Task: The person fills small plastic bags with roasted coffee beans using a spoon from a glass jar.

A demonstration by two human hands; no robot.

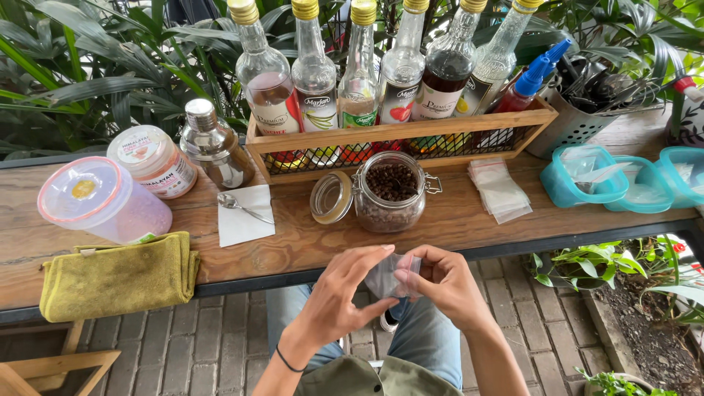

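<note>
Both hands pinch 1 small clear plastic pouch [387, 277] below the wooden bench [469, 220] edge: left hand [345, 293] and right hand [444, 282] grip its opposite sides. Directly beyond stands an open glass clip-top jar of dark beans [389, 192].

I can't make out what the small clear bag [392, 277] holds; fingers cover much of it. Bottle tops [352, 11] run off the top edge, and the rightmost teal tub [686, 172] is cut off.
</note>
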